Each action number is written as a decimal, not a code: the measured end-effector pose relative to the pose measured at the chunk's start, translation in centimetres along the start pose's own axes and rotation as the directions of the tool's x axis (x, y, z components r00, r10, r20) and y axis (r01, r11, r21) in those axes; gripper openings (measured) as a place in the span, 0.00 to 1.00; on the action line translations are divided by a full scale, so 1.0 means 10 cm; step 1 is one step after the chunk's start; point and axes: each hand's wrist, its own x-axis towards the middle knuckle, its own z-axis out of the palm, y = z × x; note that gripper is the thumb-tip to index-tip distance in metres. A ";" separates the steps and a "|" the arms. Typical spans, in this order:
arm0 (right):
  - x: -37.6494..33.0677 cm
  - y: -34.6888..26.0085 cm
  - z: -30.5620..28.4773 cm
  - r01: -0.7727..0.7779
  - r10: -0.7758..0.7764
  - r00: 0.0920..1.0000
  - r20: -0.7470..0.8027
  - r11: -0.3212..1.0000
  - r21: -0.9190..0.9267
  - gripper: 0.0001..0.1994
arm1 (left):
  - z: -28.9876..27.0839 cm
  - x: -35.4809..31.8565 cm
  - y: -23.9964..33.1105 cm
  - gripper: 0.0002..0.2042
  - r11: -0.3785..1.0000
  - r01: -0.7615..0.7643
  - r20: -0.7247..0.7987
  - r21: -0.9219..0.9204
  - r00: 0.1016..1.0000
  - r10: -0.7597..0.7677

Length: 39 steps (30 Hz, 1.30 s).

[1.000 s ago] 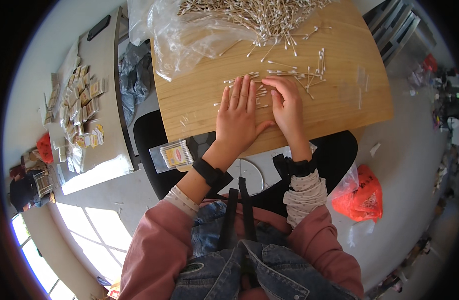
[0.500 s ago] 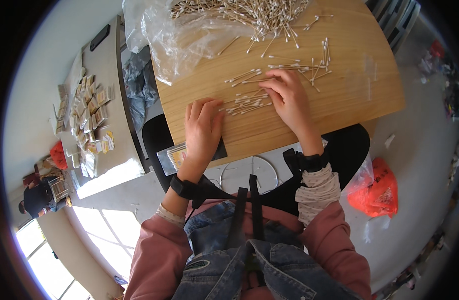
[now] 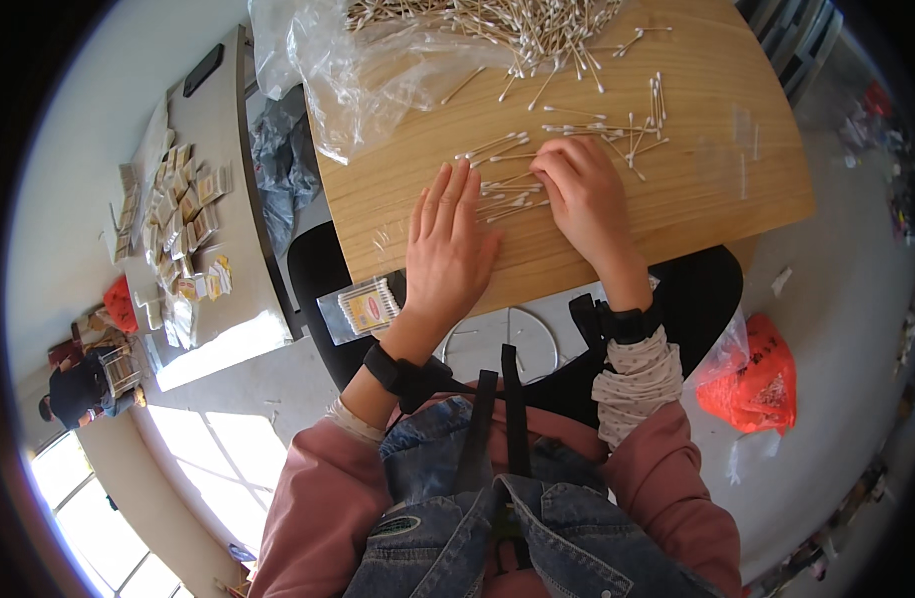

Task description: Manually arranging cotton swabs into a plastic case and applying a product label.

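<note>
Pale wooden boards form the tabletop [image 3: 676,214], which is seen from above with a grey floor around it. Across its far edge a heap of cotton swabs [image 3: 507,20] is spread, partly lying on a crumpled clear plastic bag [image 3: 368,80]. Nearer, loose swabs [image 3: 627,125] are scattered, and a small gathered bunch [image 3: 507,189] is laid between the two hands. The left hand [image 3: 447,249] is pressed flat on the wood, fingers straight and together, nothing held. The right hand [image 3: 587,194] is curled over the bunch, fingertips touching it; whether any swab is pinched cannot be told. A filled packet of swabs [image 3: 363,307] is set at the near table edge beside the left wrist. A side table with small packets [image 3: 183,224] is seen well to the left, and an orange bag [image 3: 761,374] on the floor to the right.
</note>
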 end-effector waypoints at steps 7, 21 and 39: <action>0.01 0.04 -0.10 0.011 -0.015 0.999 -0.034 0.993 -0.116 0.07 | 0.25 -0.06 0.11 0.48 0.988 0.016 0.108 0.156 0.994 -0.033; -0.19 -0.07 -0.30 -0.273 0.215 0.924 0.316 0.950 0.153 0.05 | 0.14 -0.19 0.10 0.42 0.998 -0.022 0.020 -0.052 1.000 0.023; -0.22 0.08 -0.19 -0.458 0.494 0.869 -0.034 0.827 0.326 0.03 | 0.30 0.34 0.10 0.50 0.951 -0.100 0.123 0.294 0.990 0.066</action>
